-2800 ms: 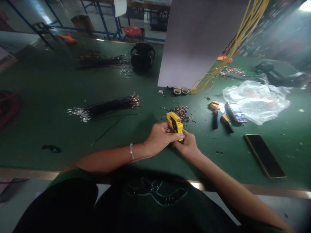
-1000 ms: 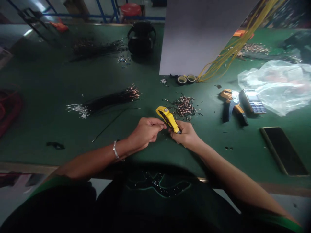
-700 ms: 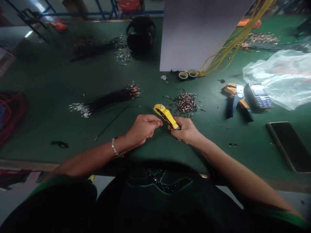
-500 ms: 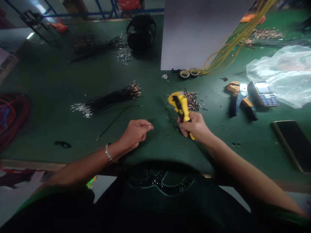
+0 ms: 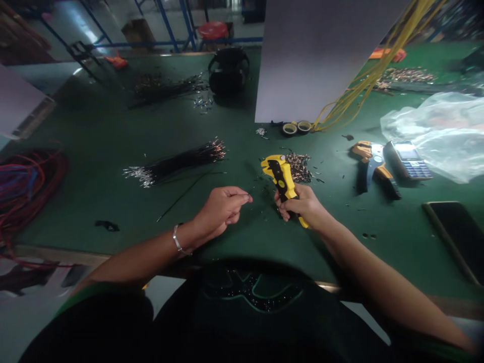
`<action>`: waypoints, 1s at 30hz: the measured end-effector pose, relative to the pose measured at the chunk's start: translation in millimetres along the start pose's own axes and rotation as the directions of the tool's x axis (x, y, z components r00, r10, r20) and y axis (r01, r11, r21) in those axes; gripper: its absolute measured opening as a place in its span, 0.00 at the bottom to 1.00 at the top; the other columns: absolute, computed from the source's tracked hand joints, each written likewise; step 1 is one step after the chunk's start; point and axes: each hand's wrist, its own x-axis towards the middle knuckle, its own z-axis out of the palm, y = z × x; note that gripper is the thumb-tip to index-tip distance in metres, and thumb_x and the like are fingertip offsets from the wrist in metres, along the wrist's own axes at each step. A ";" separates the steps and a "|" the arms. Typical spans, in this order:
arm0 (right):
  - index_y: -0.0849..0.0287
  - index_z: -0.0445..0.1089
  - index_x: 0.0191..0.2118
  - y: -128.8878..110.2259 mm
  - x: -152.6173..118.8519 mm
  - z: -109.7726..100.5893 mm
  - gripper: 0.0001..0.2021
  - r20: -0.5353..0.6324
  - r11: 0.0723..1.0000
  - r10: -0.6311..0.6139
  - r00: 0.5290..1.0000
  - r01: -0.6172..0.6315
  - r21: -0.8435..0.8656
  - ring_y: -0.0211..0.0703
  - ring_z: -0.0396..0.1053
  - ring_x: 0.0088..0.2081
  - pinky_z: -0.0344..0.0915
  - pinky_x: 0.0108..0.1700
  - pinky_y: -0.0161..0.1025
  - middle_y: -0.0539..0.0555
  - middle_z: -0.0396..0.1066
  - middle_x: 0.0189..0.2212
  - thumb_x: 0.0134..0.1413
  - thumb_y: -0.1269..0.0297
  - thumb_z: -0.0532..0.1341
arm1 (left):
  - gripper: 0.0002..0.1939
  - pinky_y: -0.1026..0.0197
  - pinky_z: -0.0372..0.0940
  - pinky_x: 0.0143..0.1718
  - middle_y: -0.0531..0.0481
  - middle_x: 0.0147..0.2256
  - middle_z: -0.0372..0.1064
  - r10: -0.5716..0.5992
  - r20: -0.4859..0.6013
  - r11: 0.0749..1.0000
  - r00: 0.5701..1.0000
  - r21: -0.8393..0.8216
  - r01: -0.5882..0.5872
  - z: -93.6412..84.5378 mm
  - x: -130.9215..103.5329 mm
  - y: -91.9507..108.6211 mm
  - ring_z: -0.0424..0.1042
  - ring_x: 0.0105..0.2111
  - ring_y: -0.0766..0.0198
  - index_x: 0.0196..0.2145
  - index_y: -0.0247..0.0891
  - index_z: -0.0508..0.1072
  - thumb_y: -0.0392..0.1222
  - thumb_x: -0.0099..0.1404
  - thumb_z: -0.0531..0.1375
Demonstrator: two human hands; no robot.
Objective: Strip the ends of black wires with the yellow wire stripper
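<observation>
My right hand (image 5: 302, 204) is wrapped round the handles of a yellow and black wire stripper (image 5: 280, 176), its head pointing up and left. Just left of it, my left hand (image 5: 225, 209) is closed in a pinch, thumb against forefinger; whatever sits between the fingertips is too small to name. Beyond the tool lies a heap of short dark and coppery wire scraps (image 5: 298, 167). A bundle of black wires (image 5: 177, 162) with bright ends rests beyond my left hand. One loose black wire (image 5: 183, 195) lies in front of it.
Right of the stripper are orange and blue pliers (image 5: 374, 160), a keypad phone (image 5: 410, 159), a smartphone (image 5: 456, 237) and clear plastic sheeting (image 5: 438, 131). Tape rolls (image 5: 297, 128) sit by a white panel (image 5: 302, 60). Red cable coils (image 5: 26, 186) lie far left, a black headset (image 5: 229, 73) behind.
My left hand has shifted slightly right, towards the wire stripper. The stripper stays in my right hand, and the whole view has tilted up a little.
</observation>
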 end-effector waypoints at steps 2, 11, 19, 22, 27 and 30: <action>0.61 0.65 0.32 -1.0 -0.9 -3.7 0.12 0.033 0.999 -0.004 0.999 0.003 0.033 0.36 0.63 0.16 0.63 0.20 0.36 0.47 0.67 0.19 0.34 0.74 0.58 | 0.05 0.62 0.36 0.18 0.61 0.12 0.43 0.002 -0.005 1.000 1.000 -0.007 -0.002 2.4 1.2 0.6 0.41 0.13 0.77 0.22 0.37 0.73 0.39 0.53 0.64; 0.63 0.68 0.40 -14.7 -11.4 -11.8 0.17 0.094 0.989 -0.057 0.994 0.043 0.144 0.42 0.68 0.25 0.67 0.33 0.43 0.50 0.70 0.23 0.37 0.73 0.59 | 0.05 0.62 0.35 0.17 0.60 0.12 0.47 0.053 -0.014 0.998 0.999 0.026 -0.052 18.3 9.1 7.1 0.44 0.12 0.77 0.22 0.38 0.73 0.40 0.53 0.63; 0.61 0.68 0.42 -20.0 -13.7 -12.7 0.19 0.092 0.956 -0.130 0.987 0.100 0.275 0.44 0.69 0.29 0.67 0.35 0.47 0.54 0.71 0.33 0.37 0.71 0.63 | 0.05 0.65 0.37 0.15 0.60 0.13 0.49 0.053 0.024 0.999 0.998 -0.013 -0.053 26.4 11.8 3.6 0.44 0.12 0.78 0.23 0.35 0.73 0.39 0.53 0.64; 0.62 0.68 0.43 -18.0 -14.8 -11.5 0.19 0.099 0.951 -0.139 0.985 0.105 0.291 0.45 0.70 0.30 0.67 0.34 0.46 0.55 0.71 0.33 0.39 0.71 0.63 | 0.05 0.66 0.38 0.15 0.62 0.13 0.46 0.050 0.070 0.998 0.996 -0.053 -0.046 25.4 12.7 2.1 0.43 0.12 0.78 0.25 0.34 0.74 0.39 0.54 0.64; 0.61 0.68 0.44 -18.4 -15.8 -8.9 0.20 0.148 0.947 -0.154 0.977 0.103 0.305 0.45 0.70 0.31 0.67 0.36 0.47 0.57 0.73 0.38 0.39 0.70 0.63 | 0.05 0.66 0.38 0.15 0.61 0.12 0.47 0.029 0.148 0.995 0.989 -0.099 -0.015 22.2 13.0 0.6 0.43 0.12 0.78 0.24 0.35 0.74 0.38 0.56 0.63; 0.60 0.68 0.46 -22.3 -17.0 -7.7 0.22 0.148 0.937 -0.200 0.969 0.145 0.317 0.46 0.70 0.32 0.66 0.37 0.48 0.59 0.73 0.43 0.40 0.69 0.64 | 0.05 0.66 0.38 0.15 0.61 0.12 0.45 0.009 0.181 0.995 0.983 -0.104 0.010 22.5 12.7 0.6 0.42 0.12 0.78 0.23 0.35 0.74 0.37 0.56 0.63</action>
